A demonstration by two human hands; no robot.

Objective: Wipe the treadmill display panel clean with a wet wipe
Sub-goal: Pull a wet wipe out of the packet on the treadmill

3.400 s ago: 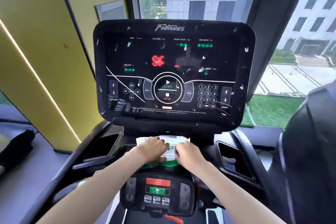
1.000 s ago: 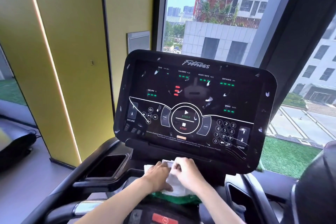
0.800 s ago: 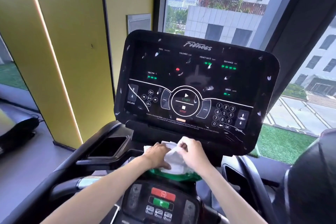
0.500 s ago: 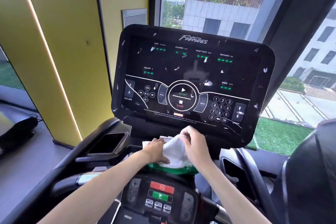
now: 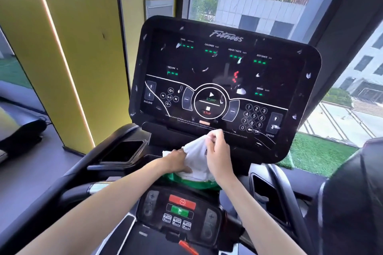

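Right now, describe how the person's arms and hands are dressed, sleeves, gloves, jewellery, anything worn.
Both forearms are bare as far as the picture shows: no sleeves reach into view. The left hand and right hand wear no gloves. No watch, bracelet or band shows at either wrist, and no rings are visible on the fingers.

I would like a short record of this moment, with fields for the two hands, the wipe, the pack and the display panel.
right hand: pinches the top of the wet wipe and pulls it upward
left hand: presses down on the wipe pack
wipe pack: green, on the console ledge below the panel
wet wipe: white, partly out of the pack, not touching the panel
display panel: black, lit, dotted with white specks, not yet wiped
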